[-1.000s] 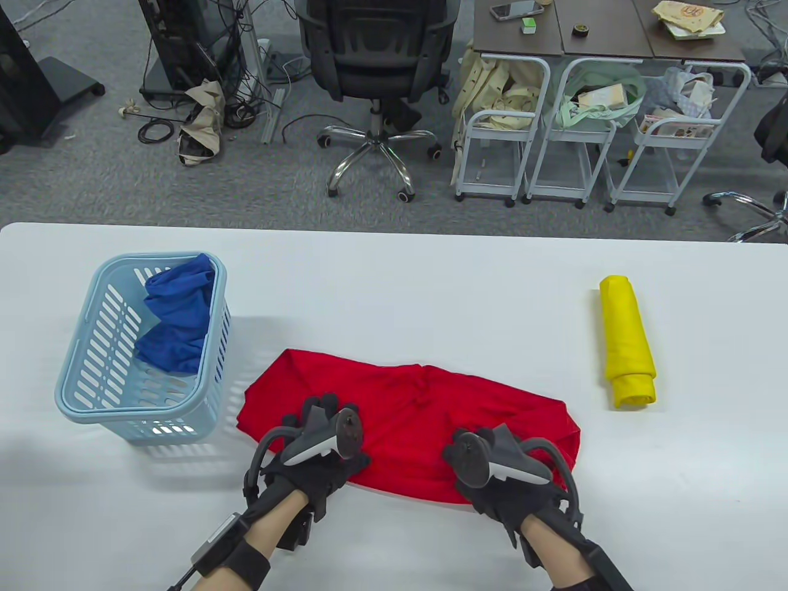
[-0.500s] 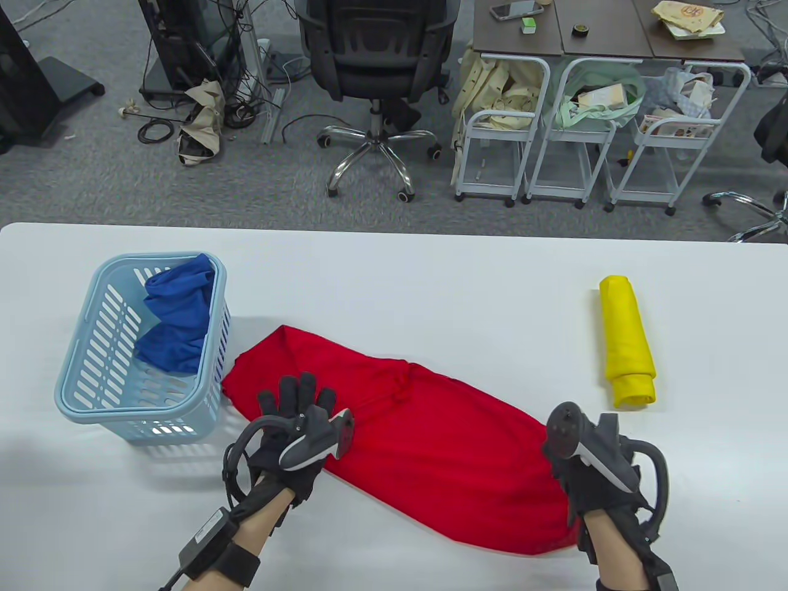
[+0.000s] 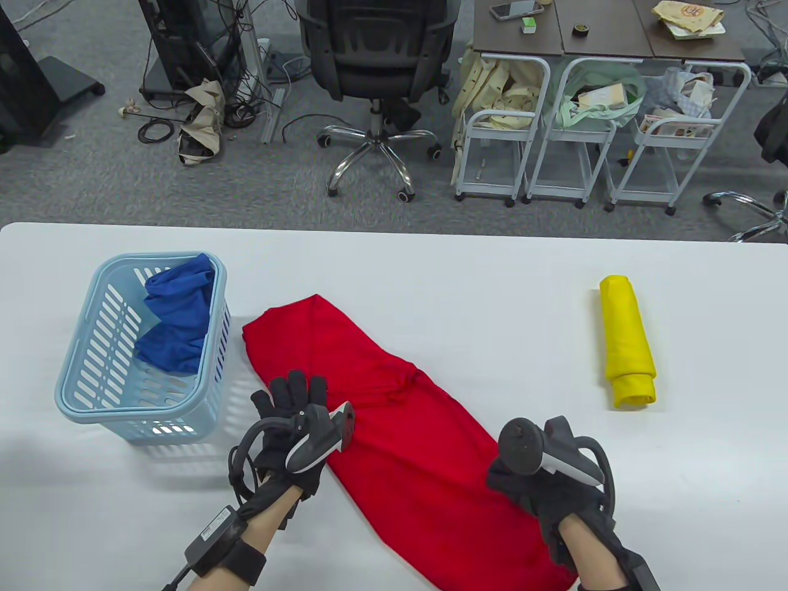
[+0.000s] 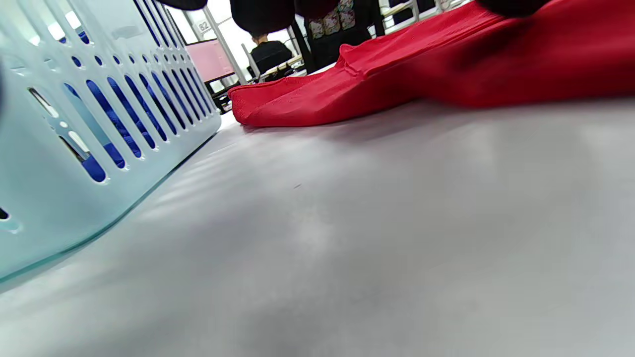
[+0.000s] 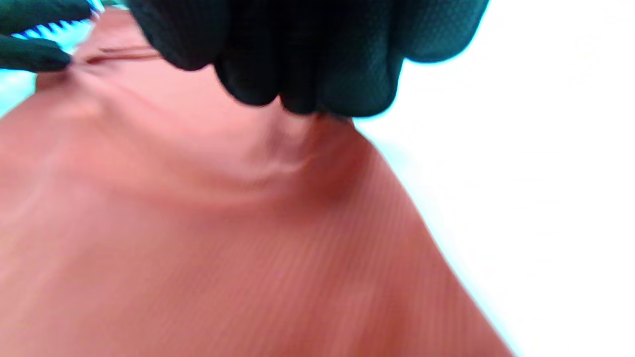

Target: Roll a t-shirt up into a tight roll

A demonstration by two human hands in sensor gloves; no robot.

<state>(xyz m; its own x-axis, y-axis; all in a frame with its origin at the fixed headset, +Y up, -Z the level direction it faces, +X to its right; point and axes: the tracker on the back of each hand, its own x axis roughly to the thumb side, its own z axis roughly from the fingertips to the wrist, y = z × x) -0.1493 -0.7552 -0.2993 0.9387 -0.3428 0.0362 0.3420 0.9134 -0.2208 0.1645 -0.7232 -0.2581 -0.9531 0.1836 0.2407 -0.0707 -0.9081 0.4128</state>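
The red shirt [image 3: 394,425] lies folded in a long strip across the white table [image 3: 492,277], not rolled yet. The right hand [image 3: 542,486] pinches its near part. The left hand [image 3: 295,425] rests flat at its edge, fingers straight. A basket [image 3: 80,369] stands beside it; a yellow roll [image 3: 625,341] lies far off. An office chair [image 3: 375,68] waits behind.

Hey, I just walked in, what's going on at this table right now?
A person in sensor gloves is working on a folded red t-shirt lying diagonally on the white table. The right hand pinches the cloth near its close end, while the left hand lies flat, fingers straight, on its left edge. No rolling has begun. A yellow shirt, already rolled, lies to the right, and a blue garment sits in the light blue basket on the left.
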